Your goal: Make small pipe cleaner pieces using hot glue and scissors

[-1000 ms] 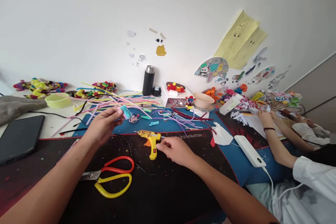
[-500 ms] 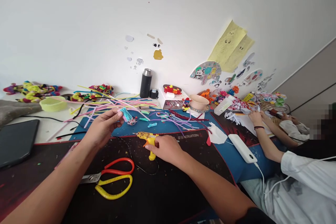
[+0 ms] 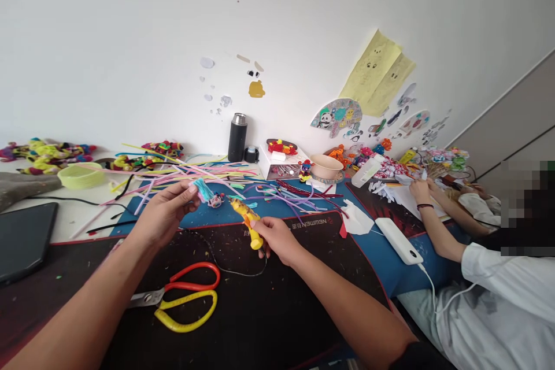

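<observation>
Between the fingertips of my left hand (image 3: 176, 206) is a small pipe-cleaner figure (image 3: 207, 192), light blue and pink with a darker end pointing right. My right hand (image 3: 277, 237) is closed on a yellow glue gun (image 3: 248, 223), whose nozzle points up and left, a little to the right of the figure. A thin black cord (image 3: 243, 273) runs from the gun across the dark mat. In front of me lie scissors (image 3: 188, 299) with one red and one yellow handle. Loose pipe cleaners (image 3: 286, 199) are spread behind both hands.
A black thermos (image 3: 237, 137) stands by the wall, with a white box (image 3: 284, 163) and a beige bowl (image 3: 327, 169) to its right. A tablet (image 3: 26, 237) lies at left. At right are a white power bank (image 3: 399, 241) and another person's arms (image 3: 437, 231).
My right hand has turned the glue gun so its nozzle tilts upward, nearer the figure. My left hand keeps its hold on the figure. The view has shifted slightly.
</observation>
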Motion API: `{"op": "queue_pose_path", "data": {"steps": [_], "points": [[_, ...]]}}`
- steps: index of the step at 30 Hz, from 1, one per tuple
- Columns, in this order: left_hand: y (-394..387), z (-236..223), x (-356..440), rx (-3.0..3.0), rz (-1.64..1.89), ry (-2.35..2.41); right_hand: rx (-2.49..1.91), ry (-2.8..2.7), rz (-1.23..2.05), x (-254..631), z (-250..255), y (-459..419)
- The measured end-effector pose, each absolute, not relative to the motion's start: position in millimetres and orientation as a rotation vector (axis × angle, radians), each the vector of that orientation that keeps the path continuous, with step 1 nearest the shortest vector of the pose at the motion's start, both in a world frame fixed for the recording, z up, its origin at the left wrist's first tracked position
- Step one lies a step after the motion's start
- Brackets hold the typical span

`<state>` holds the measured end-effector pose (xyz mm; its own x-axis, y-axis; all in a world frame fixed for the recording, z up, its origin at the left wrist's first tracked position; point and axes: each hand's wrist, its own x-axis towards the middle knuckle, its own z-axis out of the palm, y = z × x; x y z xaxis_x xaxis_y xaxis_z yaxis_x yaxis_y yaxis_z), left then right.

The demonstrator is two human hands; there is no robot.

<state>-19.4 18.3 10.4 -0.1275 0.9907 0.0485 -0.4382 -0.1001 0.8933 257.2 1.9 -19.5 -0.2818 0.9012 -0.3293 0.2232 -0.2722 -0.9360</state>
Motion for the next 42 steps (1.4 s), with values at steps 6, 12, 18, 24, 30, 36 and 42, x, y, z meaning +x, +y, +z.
{"op": "queue_pose_path", "data": {"steps": [6,12,18,24,30,36,42], "points": [[20,7,-20,0.867,1.522,0.924,-1.314,-1.297,1.662,249,-25,5],[19,10,-21,0.885,1.520,0.943,-1.342,-1.637,1.516,243,-21,-5],[17,13,-20,0.892,1.522,0.931,-1.501,-2.119,0.970,234,-6,-14],[16,15,-20,0.894,1.516,0.919,-1.578,-2.292,0.631,217,-5,-17],[17,16,-19,0.894,1.505,0.937,-1.615,-2.191,0.749,217,1,-14],[17,13,-20,0.896,1.478,0.941,-1.613,-2.234,0.858,234,15,-20],[17,13,-18,0.918,1.449,0.925,-1.669,-2.250,0.776,257,9,-21]]}}
